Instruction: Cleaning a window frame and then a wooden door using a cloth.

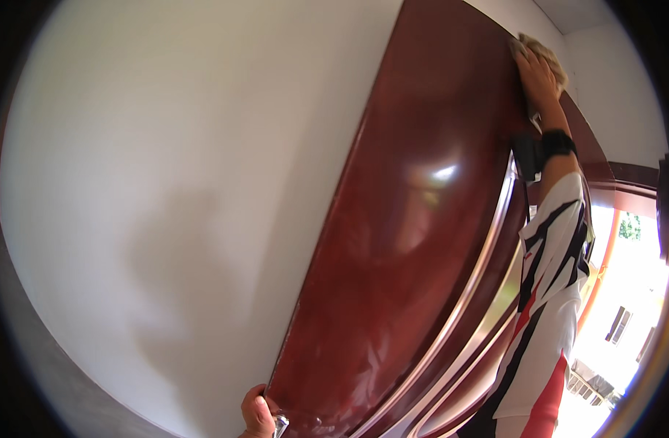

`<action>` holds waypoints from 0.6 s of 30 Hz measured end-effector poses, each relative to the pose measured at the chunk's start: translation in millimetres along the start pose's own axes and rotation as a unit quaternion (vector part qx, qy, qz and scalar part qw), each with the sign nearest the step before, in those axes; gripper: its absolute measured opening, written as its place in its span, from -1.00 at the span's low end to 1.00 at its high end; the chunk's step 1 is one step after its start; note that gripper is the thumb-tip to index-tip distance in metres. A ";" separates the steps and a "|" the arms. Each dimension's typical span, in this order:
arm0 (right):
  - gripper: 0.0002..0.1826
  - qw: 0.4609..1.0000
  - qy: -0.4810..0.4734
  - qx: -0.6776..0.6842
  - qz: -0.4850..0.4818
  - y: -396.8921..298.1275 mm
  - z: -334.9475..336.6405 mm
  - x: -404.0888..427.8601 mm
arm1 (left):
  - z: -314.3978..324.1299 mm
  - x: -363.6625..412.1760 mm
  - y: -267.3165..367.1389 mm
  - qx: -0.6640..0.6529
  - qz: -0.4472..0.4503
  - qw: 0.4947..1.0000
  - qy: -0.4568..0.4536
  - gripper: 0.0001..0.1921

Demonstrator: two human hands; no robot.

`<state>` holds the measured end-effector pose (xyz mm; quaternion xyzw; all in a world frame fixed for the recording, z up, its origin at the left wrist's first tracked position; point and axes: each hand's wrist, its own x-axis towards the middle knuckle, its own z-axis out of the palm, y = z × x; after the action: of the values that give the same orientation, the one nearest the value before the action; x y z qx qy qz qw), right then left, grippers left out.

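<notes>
A glossy dark red door point(389, 246) stands slanted across the view, with bright metallic trim point(477, 274) curving down its panel. At the bottom, my left hand point(257, 413) grips the door's left edge. A shiny metal fitting point(281, 425), perhaps part of a handle, shows just beside its fingers. High at the upper right, my right hand point(537, 76) holds a tan cloth point(548, 59) against the door's top edge. The cloth is partly hidden by the fingers. A black band with a dark device point(556, 142) is on my right wrist.
A pale plain wall point(176, 137) lies left of the door, with a shadow on it. Grey floor point(77, 378) shows at lower left. On the right, a dark red door frame point(635, 178) borders a bright opening to the outdoors, where a building point(624, 279) and a railing point(589, 388) appear.
</notes>
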<state>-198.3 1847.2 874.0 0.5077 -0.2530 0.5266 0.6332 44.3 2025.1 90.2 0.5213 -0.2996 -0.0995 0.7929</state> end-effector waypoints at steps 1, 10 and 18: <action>-0.62 0.999 0.010 -0.010 -0.032 -20.6 -7.3 17.6 | -7.4 -11.0 -30.1 -0.068 -0.152 0.985 -0.046 -0.39; -0.70 0.916 0.134 0.109 -0.362 -187.2 -93.4 75.7 | 0.9 1.0 -4.1 -0.065 -0.009 0.998 -0.014 -0.37; -0.60 0.931 0.126 0.222 -0.260 -207.2 -116.3 -2.8 | 5.3 17.1 42.6 0.068 0.134 0.988 0.020 -0.35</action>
<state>-32.8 1966.3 752.1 0.6132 0.0930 0.4457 0.6455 48.3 2031.6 135.7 0.5310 -0.3571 0.0386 0.7675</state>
